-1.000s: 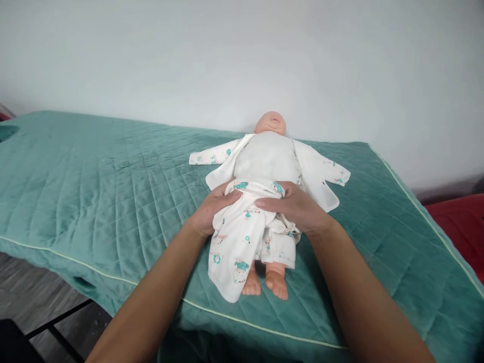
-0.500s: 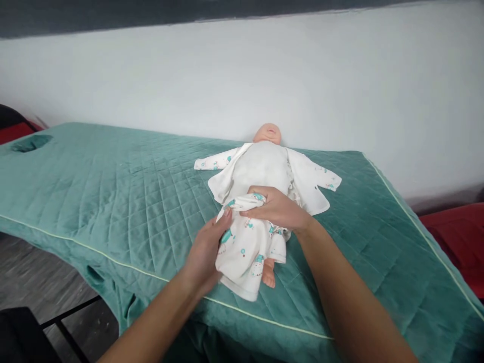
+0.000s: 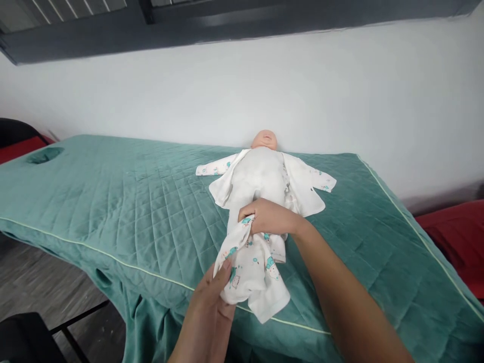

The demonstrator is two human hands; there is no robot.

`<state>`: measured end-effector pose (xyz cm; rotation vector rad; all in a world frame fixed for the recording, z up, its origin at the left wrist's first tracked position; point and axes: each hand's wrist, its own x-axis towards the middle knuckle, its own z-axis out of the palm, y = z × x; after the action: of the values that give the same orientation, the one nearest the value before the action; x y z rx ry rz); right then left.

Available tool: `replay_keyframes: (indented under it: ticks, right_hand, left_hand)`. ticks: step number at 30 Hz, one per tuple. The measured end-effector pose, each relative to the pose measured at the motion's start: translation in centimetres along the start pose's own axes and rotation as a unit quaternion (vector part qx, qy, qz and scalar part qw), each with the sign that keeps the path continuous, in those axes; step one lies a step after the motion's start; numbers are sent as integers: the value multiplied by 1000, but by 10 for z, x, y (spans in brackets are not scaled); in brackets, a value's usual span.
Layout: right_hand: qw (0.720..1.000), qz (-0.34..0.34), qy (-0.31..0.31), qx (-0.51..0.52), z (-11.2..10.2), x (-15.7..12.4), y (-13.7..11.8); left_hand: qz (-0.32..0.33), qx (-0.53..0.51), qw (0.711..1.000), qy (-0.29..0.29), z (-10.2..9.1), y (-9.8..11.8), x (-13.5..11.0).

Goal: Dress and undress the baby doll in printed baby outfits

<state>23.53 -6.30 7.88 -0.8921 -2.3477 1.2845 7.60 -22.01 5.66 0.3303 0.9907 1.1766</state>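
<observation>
A baby doll [image 3: 264, 171] lies on its back on the green quilted table [image 3: 124, 201], head toward the wall, wearing an open white printed jacket [image 3: 306, 184]. White printed baby trousers [image 3: 253, 267] cover its legs. My right hand [image 3: 266, 218] is closed on the trousers' waistband at the doll's hips. My left hand [image 3: 214, 297] grips the trousers' lower part near the table's front edge. The doll's feet are hidden under the cloth.
A white wall stands right behind the doll, with a dark window frame [image 3: 227, 22] above. Red upholstery [image 3: 457, 237] sits to the right and another red piece [image 3: 18, 148] at far left. The table's face hole [image 3: 45, 155] is at its left end.
My left hand slid from the doll's hip down to the trouser legs near the table edge. The trousers were drawn down over the feet. The view tilted up, showing the window.
</observation>
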Motion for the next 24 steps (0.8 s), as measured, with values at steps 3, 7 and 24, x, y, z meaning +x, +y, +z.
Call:
replay_keyframes:
  ticks: [3, 7, 24]
  right_hand:
    - [999, 11, -15, -46, 3, 0, 0]
    - [997, 26, -21, -64, 4, -1, -4]
    - [998, 35, 11, -42, 1, -6, -7]
  left_hand:
    - [2, 7, 999, 34, -19, -12, 2]
    - [5, 49, 996, 73, -40, -12, 4]
    - [33, 296, 954, -31, -51, 16, 31]
